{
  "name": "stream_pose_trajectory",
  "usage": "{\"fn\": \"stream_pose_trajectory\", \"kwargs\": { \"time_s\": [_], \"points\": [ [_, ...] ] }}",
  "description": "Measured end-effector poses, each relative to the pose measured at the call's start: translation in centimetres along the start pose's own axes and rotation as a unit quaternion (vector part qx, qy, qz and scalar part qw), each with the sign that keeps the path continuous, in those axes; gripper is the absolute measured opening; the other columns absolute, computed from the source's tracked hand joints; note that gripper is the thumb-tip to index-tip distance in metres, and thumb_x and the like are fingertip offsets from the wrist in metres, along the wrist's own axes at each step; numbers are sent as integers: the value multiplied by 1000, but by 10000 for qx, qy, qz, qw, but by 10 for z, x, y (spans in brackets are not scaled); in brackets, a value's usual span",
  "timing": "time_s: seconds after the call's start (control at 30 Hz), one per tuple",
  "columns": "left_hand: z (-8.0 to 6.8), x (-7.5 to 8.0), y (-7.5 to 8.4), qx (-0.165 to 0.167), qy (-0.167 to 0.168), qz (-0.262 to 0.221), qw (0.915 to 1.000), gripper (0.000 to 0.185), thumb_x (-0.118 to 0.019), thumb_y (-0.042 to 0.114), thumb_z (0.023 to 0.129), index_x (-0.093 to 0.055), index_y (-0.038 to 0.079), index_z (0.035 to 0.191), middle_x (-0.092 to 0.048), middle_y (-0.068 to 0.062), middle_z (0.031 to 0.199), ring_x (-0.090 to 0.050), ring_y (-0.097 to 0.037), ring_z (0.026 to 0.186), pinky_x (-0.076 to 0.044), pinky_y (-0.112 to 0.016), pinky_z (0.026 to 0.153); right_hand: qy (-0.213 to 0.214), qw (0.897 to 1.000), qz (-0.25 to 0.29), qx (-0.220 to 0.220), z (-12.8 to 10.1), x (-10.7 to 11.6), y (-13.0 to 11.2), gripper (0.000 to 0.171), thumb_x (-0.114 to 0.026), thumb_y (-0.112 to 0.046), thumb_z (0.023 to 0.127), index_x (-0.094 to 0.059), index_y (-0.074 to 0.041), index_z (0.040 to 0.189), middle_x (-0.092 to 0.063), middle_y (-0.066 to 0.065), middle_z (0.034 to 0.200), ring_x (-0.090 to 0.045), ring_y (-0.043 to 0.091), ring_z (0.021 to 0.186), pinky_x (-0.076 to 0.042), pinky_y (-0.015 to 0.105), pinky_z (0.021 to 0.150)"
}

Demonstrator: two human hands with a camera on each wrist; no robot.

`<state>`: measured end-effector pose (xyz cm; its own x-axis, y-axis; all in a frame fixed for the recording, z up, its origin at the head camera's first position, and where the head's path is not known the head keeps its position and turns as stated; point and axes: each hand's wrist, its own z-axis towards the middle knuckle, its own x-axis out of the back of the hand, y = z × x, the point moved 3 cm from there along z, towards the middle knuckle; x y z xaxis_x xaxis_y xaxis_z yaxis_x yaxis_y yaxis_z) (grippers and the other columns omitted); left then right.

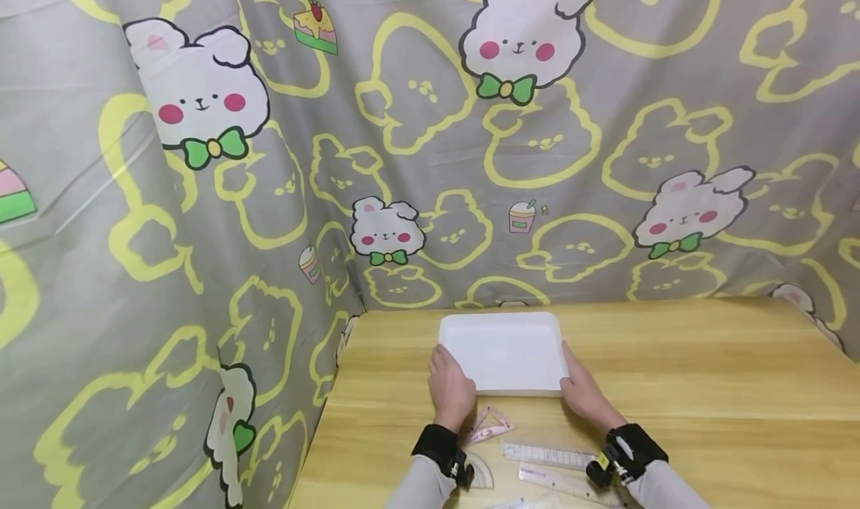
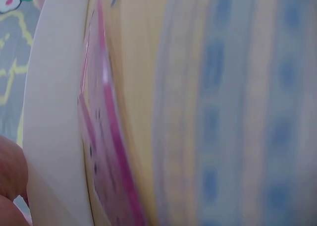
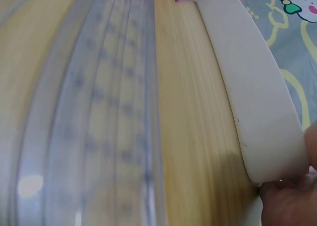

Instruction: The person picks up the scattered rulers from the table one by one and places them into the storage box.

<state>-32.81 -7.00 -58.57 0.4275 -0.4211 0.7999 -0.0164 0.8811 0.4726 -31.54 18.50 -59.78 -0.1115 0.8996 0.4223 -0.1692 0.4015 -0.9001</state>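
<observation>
A shallow white tray (image 1: 500, 318) lies on the wooden table (image 1: 705, 375), close to the back curtain. My left hand (image 1: 449, 388) grips its near left corner and my right hand (image 1: 581, 388) grips its near right corner. In the left wrist view the tray rim (image 2: 54, 112) runs past my left hand (image 2: 10, 179). The right wrist view shows the tray rim (image 3: 257, 107) ending at my right hand (image 3: 287, 206). The inside of the tray looks bare.
Between my wrists lie a pink set square (image 1: 490, 425), a clear protractor (image 1: 481, 472) and two clear rulers (image 1: 547, 455) (image 1: 564, 483). A bunny-print curtain (image 1: 430, 158) closes the back and left. The table's left edge (image 1: 319, 419) is near.
</observation>
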Motion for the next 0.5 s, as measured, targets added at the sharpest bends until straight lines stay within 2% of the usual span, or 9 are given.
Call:
{"fn": "stream_pose_trajectory", "kwargs": {
  "time_s": [0.3,0.5],
  "points": [
    [-8,-10,14,-108,-166,216,9996,76,-70,-1,81,-39,-19,148,-48,-33,147,-56,-43,123,-55,-54,89,-83,9999,75,-117,-8,16,11,77,-32,16,91,5,15,159,5,38,167,1,55,154,-6,67,122],
    [-3,-14,19,-108,-315,193,9993,75,-68,-1,83,-37,-19,149,-47,-34,149,-56,-43,125,-54,-54,93,-40,9999,77,-129,-6,22,12,77,-32,16,92,5,14,159,6,36,168,1,54,155,-5,66,123]
  ]
}}
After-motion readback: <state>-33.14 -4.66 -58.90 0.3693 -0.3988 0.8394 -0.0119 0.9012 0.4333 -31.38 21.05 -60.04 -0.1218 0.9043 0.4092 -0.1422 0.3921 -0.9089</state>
